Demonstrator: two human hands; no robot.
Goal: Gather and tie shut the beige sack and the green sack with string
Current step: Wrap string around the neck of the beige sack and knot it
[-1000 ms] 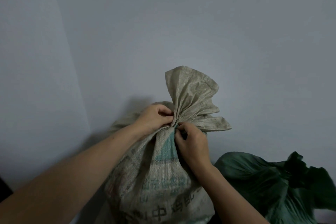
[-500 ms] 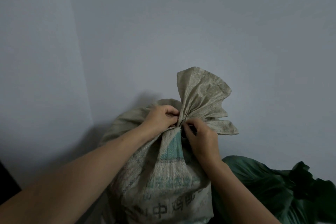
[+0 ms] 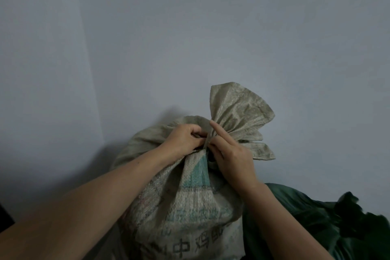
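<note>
From the head camera, the woven beige sack with green printing [image 3: 190, 207] stands against a pale grey wall [image 3: 147, 38], its mouth bunched into a fanned ruffle above a narrow neck. The left hand [image 3: 185, 140] is clenched on the neck from the left, fingers curled tight around the gathered cloth. The right hand [image 3: 230, 156] sits just to the right of the neck; its grip pinches a thin pale strip of string [image 3: 207, 139] that runs up across the gather, with the index finger now stretched straight up along the ruffle, where half a second earlier it was curled in against the neck. The left hand has kept its hold. The dark green crumpled sack [image 3: 316, 224] lies low at the right, touching the beige sack's side, and shows more of itself than before as the view has shifted.
</note>
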